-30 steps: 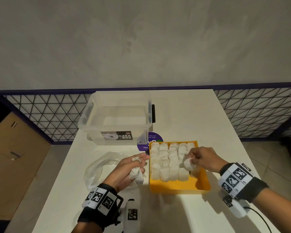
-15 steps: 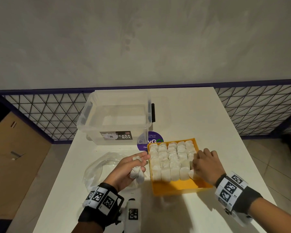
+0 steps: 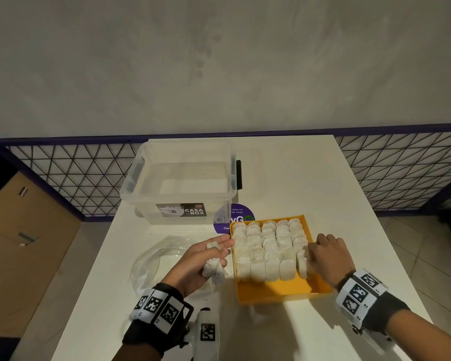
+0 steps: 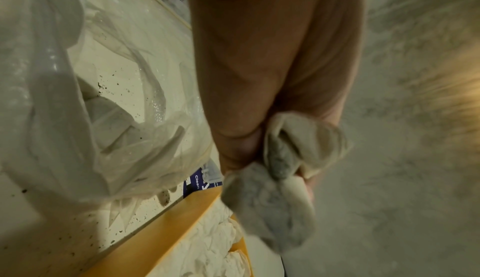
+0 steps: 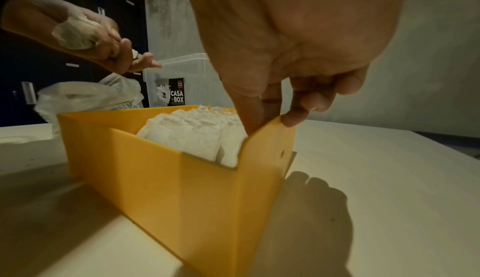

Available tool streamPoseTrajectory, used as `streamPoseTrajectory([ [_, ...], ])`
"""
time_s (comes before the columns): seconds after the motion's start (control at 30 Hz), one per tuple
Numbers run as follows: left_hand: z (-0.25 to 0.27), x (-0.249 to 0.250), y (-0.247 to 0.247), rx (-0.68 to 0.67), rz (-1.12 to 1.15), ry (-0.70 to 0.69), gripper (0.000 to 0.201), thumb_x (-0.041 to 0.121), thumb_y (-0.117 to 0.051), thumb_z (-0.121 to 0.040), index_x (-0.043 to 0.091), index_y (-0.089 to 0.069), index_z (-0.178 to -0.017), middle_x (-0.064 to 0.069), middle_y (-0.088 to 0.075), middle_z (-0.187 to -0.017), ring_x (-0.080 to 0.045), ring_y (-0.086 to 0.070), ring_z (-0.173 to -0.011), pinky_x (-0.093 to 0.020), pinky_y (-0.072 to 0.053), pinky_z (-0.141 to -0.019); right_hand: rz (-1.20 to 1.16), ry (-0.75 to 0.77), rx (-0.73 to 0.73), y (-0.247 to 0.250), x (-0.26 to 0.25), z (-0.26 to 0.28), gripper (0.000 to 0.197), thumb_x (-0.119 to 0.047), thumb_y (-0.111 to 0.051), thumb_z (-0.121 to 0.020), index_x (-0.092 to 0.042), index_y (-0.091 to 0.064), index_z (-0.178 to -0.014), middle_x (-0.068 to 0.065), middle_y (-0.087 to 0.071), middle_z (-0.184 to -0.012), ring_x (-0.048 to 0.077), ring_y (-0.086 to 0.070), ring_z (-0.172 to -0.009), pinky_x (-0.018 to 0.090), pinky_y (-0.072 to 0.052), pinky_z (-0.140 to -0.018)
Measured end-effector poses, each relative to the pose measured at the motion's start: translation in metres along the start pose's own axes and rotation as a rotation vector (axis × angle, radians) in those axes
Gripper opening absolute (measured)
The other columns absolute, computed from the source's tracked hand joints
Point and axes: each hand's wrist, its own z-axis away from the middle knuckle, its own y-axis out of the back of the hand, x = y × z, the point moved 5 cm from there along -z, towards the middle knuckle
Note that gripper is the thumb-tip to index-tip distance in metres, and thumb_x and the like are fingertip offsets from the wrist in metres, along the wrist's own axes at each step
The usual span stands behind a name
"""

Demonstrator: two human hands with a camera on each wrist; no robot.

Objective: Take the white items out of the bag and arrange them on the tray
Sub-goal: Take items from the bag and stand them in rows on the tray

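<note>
A yellow tray [image 3: 274, 291] on the white table holds several white packets [image 3: 268, 246] standing in rows. My left hand [image 3: 214, 254] hovers just left of the tray and grips a small bunch of white packets [image 3: 212, 269], which the left wrist view shows crumpled in the curled fingers [image 4: 272, 199]. My right hand [image 3: 326, 254] is at the tray's right wall. Its fingers [image 5: 249, 117] point down inside the wall against the nearest packet of the right row [image 3: 301, 261], and one fingertip rests on the rim. The clear plastic bag [image 3: 156, 259] lies open, left of my left hand.
A clear lidless storage box [image 3: 182, 183] stands behind the bag, with a purple round sticker [image 3: 235, 217] between it and the tray. A white marked device [image 3: 206, 332] lies near the front edge. A wire-mesh railing borders the table's far side.
My right hand carried one white packet to the tray's right row, set it down and now has its fingers down at the right wall. The left hand stayed put with its bunch.
</note>
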Motion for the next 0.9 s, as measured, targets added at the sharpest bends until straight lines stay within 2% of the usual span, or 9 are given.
streamPoseTrajectory([
  [0.03,0.000,0.000,0.000,-0.002,0.013,-0.002,0.042,-0.011,-0.057,-0.080,0.002,-0.059,-0.119,-0.011,-0.068,-0.115,-0.012,-0.056,-0.062,-0.020,-0.049,-0.060,0.017,-0.003,0.014,0.001,-0.002,0.002,0.030,-0.019,-0.087,-0.035,-0.017,-0.062,-0.050,0.003,-0.054,-0.054,0.024,-0.054,-0.049,0.033,-0.042,-0.046],
  [0.13,0.002,0.000,0.000,0.000,0.028,0.001,0.053,-0.003,-0.064,-0.066,0.002,-0.059,-0.119,-0.011,-0.068,-0.113,-0.013,-0.055,-0.060,-0.021,-0.048,-0.060,-0.038,-0.021,0.000,0.004,-0.003,0.009,0.010,-0.021,-0.071,-0.070,-0.014,-0.068,-0.077,0.007,-0.062,-0.080,0.029,-0.058,-0.077,0.036,-0.041,-0.069],
  [0.17,0.002,0.000,0.000,0.001,0.021,0.000,0.054,-0.002,-0.064,-0.065,0.002,-0.059,-0.119,-0.011,-0.068,-0.113,-0.013,-0.055,-0.062,-0.021,-0.048,-0.060,-0.051,-0.028,0.021,0.005,-0.002,0.010,0.010,-0.020,-0.068,-0.072,-0.013,-0.068,-0.080,0.007,-0.062,-0.083,0.030,-0.058,-0.080,0.036,-0.040,-0.070],
  [0.27,0.003,-0.001,-0.002,0.003,0.016,-0.004,0.047,-0.010,-0.062,-0.075,0.001,-0.058,-0.120,-0.012,-0.067,-0.114,-0.014,-0.056,-0.065,-0.020,-0.049,-0.058,-0.077,-0.039,-0.013,-0.003,-0.002,0.011,0.027,-0.018,-0.086,-0.041,-0.016,-0.063,-0.056,0.004,-0.056,-0.058,0.026,-0.054,-0.052,0.032,-0.041,-0.050],
  [0.33,0.002,-0.001,-0.004,0.006,0.034,-0.003,0.044,-0.014,-0.057,-0.079,-0.002,-0.056,-0.121,-0.013,-0.067,-0.110,-0.012,-0.058,-0.061,-0.019,-0.049,-0.055,-0.079,-0.021,-0.005,-0.004,0.000,0.010,0.036,-0.018,-0.087,-0.028,-0.017,-0.059,-0.050,0.003,-0.052,-0.052,0.025,-0.051,-0.045,0.029,-0.040,-0.044],
  [0.47,0.003,-0.002,-0.007,0.013,0.055,0.025,0.038,-0.013,-0.050,-0.085,-0.003,-0.055,-0.122,-0.013,-0.066,-0.106,-0.011,-0.058,-0.054,-0.020,-0.050,-0.053,-0.024,0.026,-0.007,0.000,-0.003,0.013,0.044,-0.021,-0.087,-0.025,-0.015,-0.059,-0.059,0.005,-0.052,-0.057,0.026,-0.050,-0.048,0.032,-0.040,-0.043],
  [0.63,0.006,-0.001,-0.010,0.054,0.053,0.029,0.047,-0.001,-0.063,-0.076,-0.005,-0.054,-0.123,-0.014,-0.065,-0.092,-0.011,-0.060,-0.056,-0.020,-0.050,-0.052,-0.046,0.001,-0.001,0.010,-0.007,0.014,0.056,-0.026,-0.088,-0.026,-0.012,-0.060,-0.073,0.009,-0.054,-0.067,0.028,-0.048,-0.056,0.034,-0.040,-0.045],
  [0.8,0.005,-0.002,-0.009,0.088,0.078,0.029,0.035,0.000,-0.050,-0.091,-0.005,-0.052,-0.126,-0.013,-0.065,-0.090,-0.011,-0.059,-0.053,-0.021,-0.051,-0.053,-0.176,0.040,0.154,0.048,-0.027,0.022,0.042,-0.021,-0.081,-0.050,-0.017,-0.058,-0.084,0.006,-0.055,-0.082,0.025,-0.051,-0.069,0.033,-0.043,-0.055],
  [0.9,0.005,-0.002,-0.010,0.105,0.084,0.033,0.033,0.004,-0.043,-0.097,-0.005,-0.052,-0.127,-0.011,-0.069,-0.087,-0.013,-0.058,-0.052,-0.022,-0.052,-0.057,-0.382,0.246,0.203,0.079,-0.060,0.030,0.026,-0.030,-0.062,-0.077,-0.027,-0.051,-0.101,0.000,-0.051,-0.100,0.019,-0.046,-0.089,0.026,-0.036,-0.072],
])
